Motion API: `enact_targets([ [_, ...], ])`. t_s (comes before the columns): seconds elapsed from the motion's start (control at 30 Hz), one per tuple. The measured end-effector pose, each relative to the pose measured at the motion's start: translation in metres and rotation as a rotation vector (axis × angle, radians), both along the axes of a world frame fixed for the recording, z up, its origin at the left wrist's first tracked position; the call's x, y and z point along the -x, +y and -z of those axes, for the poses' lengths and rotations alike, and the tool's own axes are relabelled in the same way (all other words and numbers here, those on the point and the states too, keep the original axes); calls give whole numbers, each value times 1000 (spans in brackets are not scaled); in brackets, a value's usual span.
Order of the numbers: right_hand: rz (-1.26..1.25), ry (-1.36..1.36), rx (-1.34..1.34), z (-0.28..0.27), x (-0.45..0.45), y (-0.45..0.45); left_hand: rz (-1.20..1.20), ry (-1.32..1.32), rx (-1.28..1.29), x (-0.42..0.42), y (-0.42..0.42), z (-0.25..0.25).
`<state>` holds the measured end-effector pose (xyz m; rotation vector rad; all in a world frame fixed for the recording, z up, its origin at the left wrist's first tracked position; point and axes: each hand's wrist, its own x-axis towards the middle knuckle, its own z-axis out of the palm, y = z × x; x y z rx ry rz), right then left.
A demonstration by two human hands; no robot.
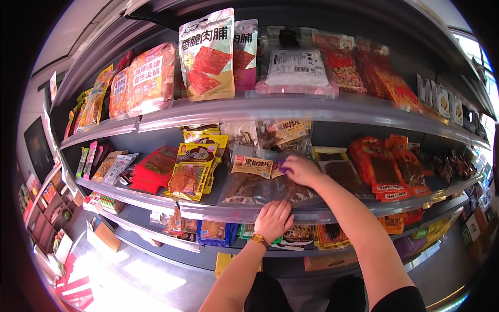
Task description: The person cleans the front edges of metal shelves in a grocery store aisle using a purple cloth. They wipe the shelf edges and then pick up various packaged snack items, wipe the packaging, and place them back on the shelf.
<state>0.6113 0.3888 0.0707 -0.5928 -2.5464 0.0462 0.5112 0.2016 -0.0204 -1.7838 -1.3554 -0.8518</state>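
My right hand reaches over the middle shelf, its fingers at a clear snack bag with a tan label and dark contents. A small purple thing shows at its fingertips; it is blurred, and I cannot tell whether it is held. My left hand, with a watch at the wrist, rests on the plastic front edge of the middle shelf. Just behind it lies a similar clear bag. More such bags stand at the back.
Yellow snack packs and red packets sit left of the clear bags; red-orange packs lie to the right. A silver pouch stands on the upper shelf. Blue packs lie below. A cardboard box is at lower left.
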Motion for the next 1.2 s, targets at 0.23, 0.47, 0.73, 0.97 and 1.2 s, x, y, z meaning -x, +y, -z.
enact_targets([
  [0.23,66,128,16,8,-52,-2,34,-14,-3,-2,5,3],
  [0.47,-303,-10,143,1,-68,-54,15,-28,2,-3,1,1],
  [0.73,-130,36,57,-2,-51,-69,21,-62,26,-1,-3,-4],
  [0.97,-101,398,65,-6,4,-61,-62,-236,-33,21,-30,-18],
  [1.2,-533,148,163,11,84,-90,-131,-198,8,94,-51,-11],
])
